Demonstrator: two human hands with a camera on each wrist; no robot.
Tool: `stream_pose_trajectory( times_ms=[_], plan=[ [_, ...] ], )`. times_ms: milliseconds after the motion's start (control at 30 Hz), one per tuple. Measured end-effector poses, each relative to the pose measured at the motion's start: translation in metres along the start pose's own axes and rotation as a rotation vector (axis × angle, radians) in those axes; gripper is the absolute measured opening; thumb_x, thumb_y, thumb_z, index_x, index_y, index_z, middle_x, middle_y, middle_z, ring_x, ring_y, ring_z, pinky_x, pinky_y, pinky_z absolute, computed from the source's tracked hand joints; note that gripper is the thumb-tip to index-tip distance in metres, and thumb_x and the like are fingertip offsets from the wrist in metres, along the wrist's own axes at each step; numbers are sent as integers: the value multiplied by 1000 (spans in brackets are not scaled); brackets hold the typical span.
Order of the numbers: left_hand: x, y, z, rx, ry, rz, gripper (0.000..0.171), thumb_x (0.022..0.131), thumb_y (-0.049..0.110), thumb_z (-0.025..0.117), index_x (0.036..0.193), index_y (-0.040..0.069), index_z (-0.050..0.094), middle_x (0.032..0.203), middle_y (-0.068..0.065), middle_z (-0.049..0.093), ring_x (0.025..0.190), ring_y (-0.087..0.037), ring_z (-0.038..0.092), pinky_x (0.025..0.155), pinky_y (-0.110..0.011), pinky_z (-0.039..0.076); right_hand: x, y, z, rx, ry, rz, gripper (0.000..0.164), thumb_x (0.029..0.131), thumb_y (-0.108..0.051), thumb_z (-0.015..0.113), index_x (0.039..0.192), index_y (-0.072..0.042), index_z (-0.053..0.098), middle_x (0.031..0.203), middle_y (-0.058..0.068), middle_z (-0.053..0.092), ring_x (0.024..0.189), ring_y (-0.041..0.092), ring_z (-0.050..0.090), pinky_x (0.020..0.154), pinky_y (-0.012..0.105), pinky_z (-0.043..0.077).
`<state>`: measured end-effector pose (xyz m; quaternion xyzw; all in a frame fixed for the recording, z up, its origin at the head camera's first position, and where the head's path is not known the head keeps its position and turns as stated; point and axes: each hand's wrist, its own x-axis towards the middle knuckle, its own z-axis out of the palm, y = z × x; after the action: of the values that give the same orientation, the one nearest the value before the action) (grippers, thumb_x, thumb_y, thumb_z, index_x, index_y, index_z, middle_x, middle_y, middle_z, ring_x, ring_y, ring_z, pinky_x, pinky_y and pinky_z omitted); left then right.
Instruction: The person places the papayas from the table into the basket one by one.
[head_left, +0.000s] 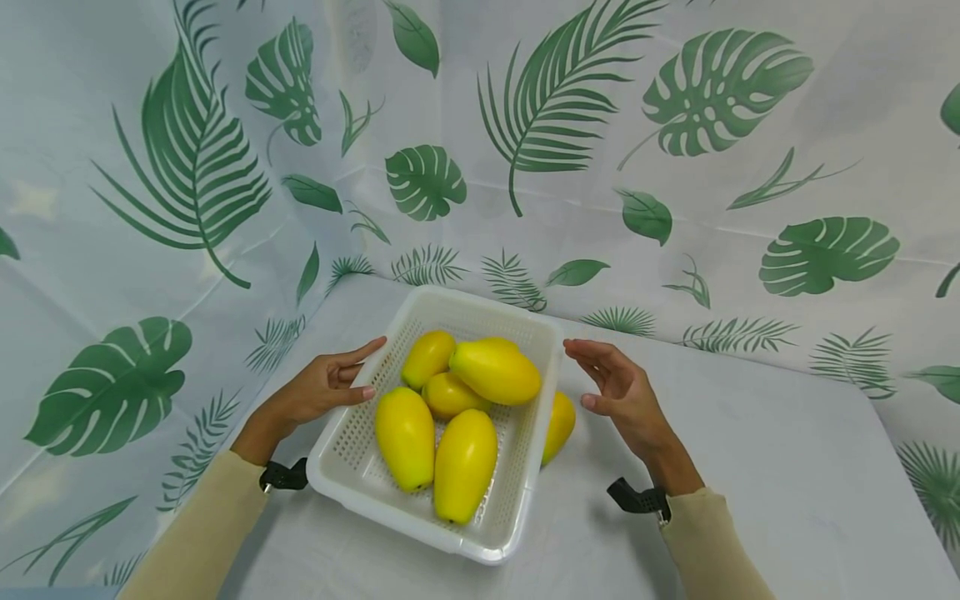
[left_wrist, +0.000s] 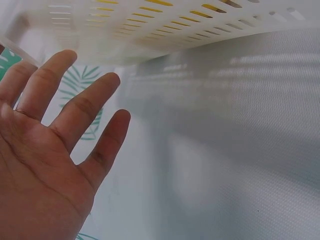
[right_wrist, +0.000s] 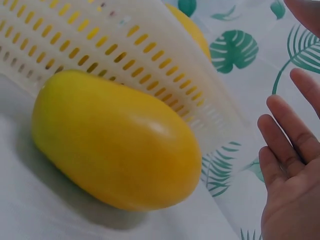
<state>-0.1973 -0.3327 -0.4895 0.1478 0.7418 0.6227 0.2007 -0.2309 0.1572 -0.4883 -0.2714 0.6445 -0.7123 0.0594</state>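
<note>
A white perforated plastic basket (head_left: pixel 420 525) stands on the table at a slant, holding several yellow papaya-like fruits (head_left: pixel 465 467). My left hand (head_left: pixel 318 390) is at the basket's left side, its index fingertip and thumb at the rim. In the left wrist view the fingers of my left hand (left_wrist: pixel 55 135) are extended, close below the basket's slotted wall (left_wrist: pixel 165 30). Another yellow fruit (right_wrist: pixel 117 142) lies on the table against the outside of the right wall, partly hidden in the head view. My right hand (head_left: pixel 626 400) hovers right of it, fingers loosely bent, holding nothing.
A white cloth covers the table (head_left: pixel 750 467). Behind and to the left hangs a white curtain with green leaf prints (head_left: pixel 555 108). Black straps with camera mounts (head_left: pixel 641 498) are on both wrists.
</note>
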Motion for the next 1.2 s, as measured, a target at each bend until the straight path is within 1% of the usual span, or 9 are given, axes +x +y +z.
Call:
stream_pose_trajectory(
  times_ms=[233,400,533,800,933,1067,1200],
  plan=[
    [0,1,1,12,3,-1,80,104,14,69,170,30,27,166,-17,46,124,-33,73,87,-54,66,-5,5,-2,-52,-20,35,75,88,9,77,155,6,44,162,21,47,152,27,45,130,28,34],
    [0,3,2,15,0,-6,80,104,14,69,170,30,26,166,-16,45,125,-35,72,87,-54,66,-8,8,-4,-81,-33,50,76,87,10,76,155,4,44,163,22,45,152,25,45,130,26,34],
    [0,3,2,17,-2,-2,80,104,13,69,170,29,26,166,-17,45,125,-35,72,87,-54,66,-11,11,-6,-96,-37,58,77,86,11,76,156,2,43,164,22,44,152,25,44,129,24,34],
    [-1,3,1,17,-5,4,81,104,13,69,171,28,25,166,-18,45,125,-33,73,88,-55,65,-17,17,-8,-131,-30,76,76,86,14,73,155,2,42,163,23,44,151,24,45,127,20,34],
    [-1,3,2,18,-4,1,80,105,14,69,170,30,26,166,-17,45,124,-33,73,88,-56,65,-20,18,-8,-146,-32,93,78,85,16,72,156,1,43,163,22,44,151,24,44,126,18,34],
    [-1,2,1,20,-2,-4,80,105,14,68,170,30,26,166,-16,45,123,-33,73,87,-57,65,-22,19,-8,-164,-39,113,81,85,15,74,157,-3,42,165,18,44,152,21,44,126,17,33],
    [-1,2,1,19,0,-5,79,105,13,68,170,29,26,166,-17,46,123,-32,74,88,-57,65,-24,24,-10,-191,-43,133,87,84,12,78,160,-4,39,165,19,43,152,21,43,125,14,32]
  ],
)
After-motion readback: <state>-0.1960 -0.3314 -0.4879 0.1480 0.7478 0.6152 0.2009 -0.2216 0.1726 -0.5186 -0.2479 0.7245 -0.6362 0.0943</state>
